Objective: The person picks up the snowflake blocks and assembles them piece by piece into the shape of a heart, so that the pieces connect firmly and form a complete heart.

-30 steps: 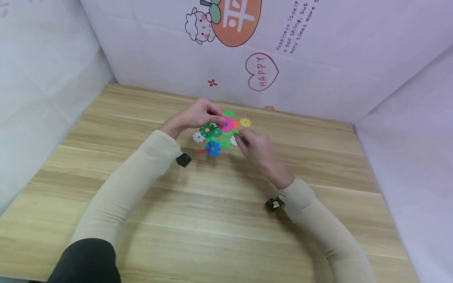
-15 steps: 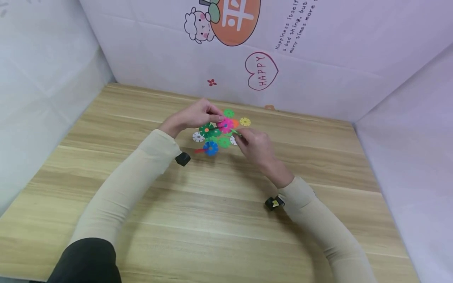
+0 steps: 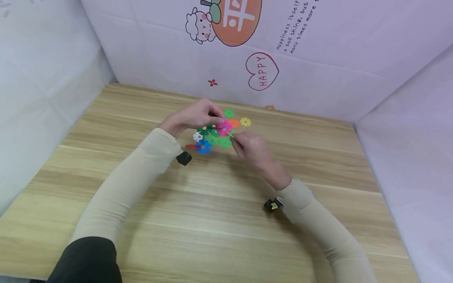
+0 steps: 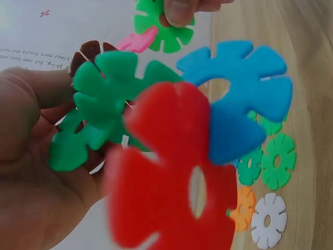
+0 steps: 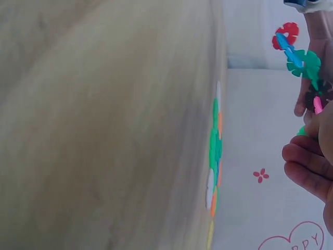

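Observation:
My left hand (image 3: 198,114) grips a joined chain of slotted plastic snowflake discs above the table. In the left wrist view the chain runs from a red disc (image 4: 171,219) through a blue disc (image 4: 244,78) and a dark green disc (image 4: 112,78) to a brown disc (image 4: 91,54). A pink disc (image 3: 224,128) sits at the chain's end, by the left fingertips. My right hand (image 3: 256,151) pinches a light green disc (image 4: 166,34), seen edge-on from the head, right at the pink disc's rim. The right fingers hide part of this disc.
Loose discs lie flat beneath the hands on the wooden table (image 3: 212,236): light green (image 3: 224,142), orange (image 3: 234,124), yellow (image 3: 245,122) and white (image 3: 198,136). A printed white sheet (image 3: 159,51) rises behind the table's back edge, and white sheets flank both sides.
The chain has swung, its blue and red end moving left. My right hand has shifted slightly left, bringing the light green disc over the pink disc's edge. My left hand stays nearly in place.

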Demonstrator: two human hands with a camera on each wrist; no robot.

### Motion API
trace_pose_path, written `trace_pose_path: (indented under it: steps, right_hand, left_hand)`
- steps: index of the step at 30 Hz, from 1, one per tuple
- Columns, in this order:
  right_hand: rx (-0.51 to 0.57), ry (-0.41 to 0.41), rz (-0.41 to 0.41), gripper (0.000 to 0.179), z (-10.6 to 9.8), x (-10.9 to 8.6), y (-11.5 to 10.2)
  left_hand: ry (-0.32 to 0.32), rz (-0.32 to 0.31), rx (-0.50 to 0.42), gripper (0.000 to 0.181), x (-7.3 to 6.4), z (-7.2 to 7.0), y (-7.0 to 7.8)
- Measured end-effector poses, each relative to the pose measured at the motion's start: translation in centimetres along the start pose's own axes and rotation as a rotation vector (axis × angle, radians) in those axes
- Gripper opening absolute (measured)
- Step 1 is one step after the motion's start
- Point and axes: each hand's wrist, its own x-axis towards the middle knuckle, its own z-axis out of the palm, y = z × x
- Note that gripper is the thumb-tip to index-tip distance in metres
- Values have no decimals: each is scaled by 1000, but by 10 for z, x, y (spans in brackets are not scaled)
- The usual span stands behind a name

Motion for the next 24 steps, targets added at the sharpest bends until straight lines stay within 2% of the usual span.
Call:
trace_pose_path:
  steps: [7, 11, 14, 19, 21, 24]
  right_hand:
    - [12, 16, 36, 5, 3, 0, -3]
    - [78, -35, 106, 8, 0, 3, -5]
    - [257, -124, 226, 15, -7, 8, -5]
    - [658, -240, 523, 22, -21, 19, 5]
    - [764, -279, 606, 20, -24, 23, 10]
    - [865, -334, 685, 17, -26, 24, 17]
  left_hand:
    - [-11, 26, 10, 15, 0, 4, 6]
    - [-20, 55, 56, 16, 2, 3, 9]
    - [-46, 96, 109, 17, 2, 1, 13]
    - [-90, 136, 174, 18, 2, -1, 20]
    - [-114, 150, 195, 18, 3, 0, 23]
    - [-124, 168, 221, 17, 5, 3, 26]
